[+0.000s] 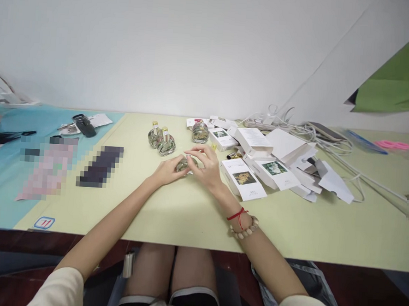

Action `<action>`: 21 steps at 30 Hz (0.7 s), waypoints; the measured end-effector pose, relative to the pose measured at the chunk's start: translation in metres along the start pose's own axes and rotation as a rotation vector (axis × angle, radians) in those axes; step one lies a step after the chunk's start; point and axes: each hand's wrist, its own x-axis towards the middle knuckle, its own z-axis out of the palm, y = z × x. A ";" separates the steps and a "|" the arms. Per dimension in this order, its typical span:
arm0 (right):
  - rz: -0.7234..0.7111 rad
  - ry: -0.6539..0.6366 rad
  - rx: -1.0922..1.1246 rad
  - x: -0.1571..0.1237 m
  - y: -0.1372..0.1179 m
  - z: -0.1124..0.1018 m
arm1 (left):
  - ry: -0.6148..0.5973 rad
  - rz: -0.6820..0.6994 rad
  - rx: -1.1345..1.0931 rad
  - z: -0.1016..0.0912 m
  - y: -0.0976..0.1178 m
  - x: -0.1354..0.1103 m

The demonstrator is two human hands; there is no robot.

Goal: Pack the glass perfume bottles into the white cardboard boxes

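Note:
A small round glass perfume bottle (182, 164) lies low over the table between my hands. My left hand (167, 173) is closed around its left side. Over its right side, my right hand (206, 169) has thumb and index fingertips brought together in a pinch; what they hold, if anything, is too small to make out. A small gold-coloured piece (213, 146) shows just beyond my right fingers, and I cannot tell whether they touch it. Two similar bottles with gold tops, one behind (153, 137) and one in front (166, 145), stand to the left. Another glass bottle (200, 132) is farther back.
White printed boxes, one with a yellow-flower picture (245, 178), and opened cartons (288, 146) pile up at the right. White cables (342, 161) and pink-handled scissors (392, 144) lie beyond. A dark blurred rectangle (100, 166) and a black jar (84, 125) are leftward.

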 end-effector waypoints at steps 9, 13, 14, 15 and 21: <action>0.058 0.067 0.027 -0.006 0.016 0.004 | 0.043 -0.009 0.018 -0.002 0.008 -0.005; 0.089 0.064 0.050 -0.007 0.015 0.008 | 0.049 -0.006 0.043 0.000 0.010 -0.006; 0.091 0.064 0.051 -0.007 0.014 0.009 | 0.052 -0.002 0.042 0.000 0.011 -0.007; 0.093 0.062 0.051 -0.007 0.014 0.009 | 0.056 0.001 0.038 0.000 0.011 -0.007; 0.147 0.111 0.078 -0.009 0.015 0.007 | 0.092 -0.005 -0.006 -0.001 0.006 -0.005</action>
